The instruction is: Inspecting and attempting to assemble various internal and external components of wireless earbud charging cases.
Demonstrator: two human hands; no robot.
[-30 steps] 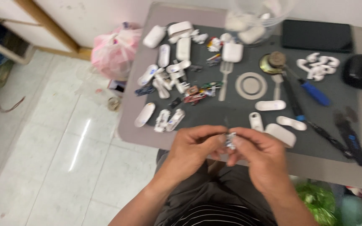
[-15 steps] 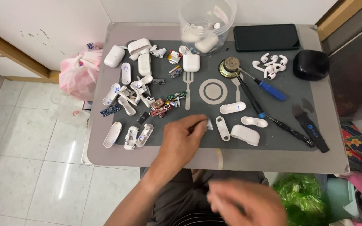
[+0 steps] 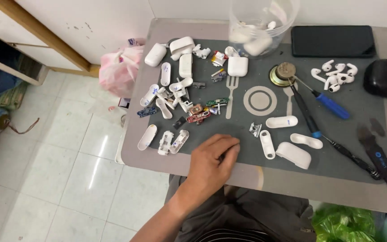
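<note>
Since half a second ago your left hand [image 3: 212, 162] has drawn back from the small metal part [image 3: 255, 129] and now rests near the front edge of the dark mat [image 3: 247, 152], fingers curled loosely downward; you cannot tell from this view whether anything is pinched under them. Your right hand, which was blurred at the bottom of the earlier picture, has gone out of view. The small metal part lies alone on the mat, just right of and beyond your left hand, beside the white case halves [image 3: 287, 143] that sit to its right. Left of your hand lie more white shells [image 3: 166, 141] and small circuit boards [image 3: 202, 114]. Farther right of the case halves, the blue-handled screwdriver [image 3: 330, 104] and black tools stay where they were. At the bench's far edge stands the clear plastic tub [image 3: 260, 22].
</note>
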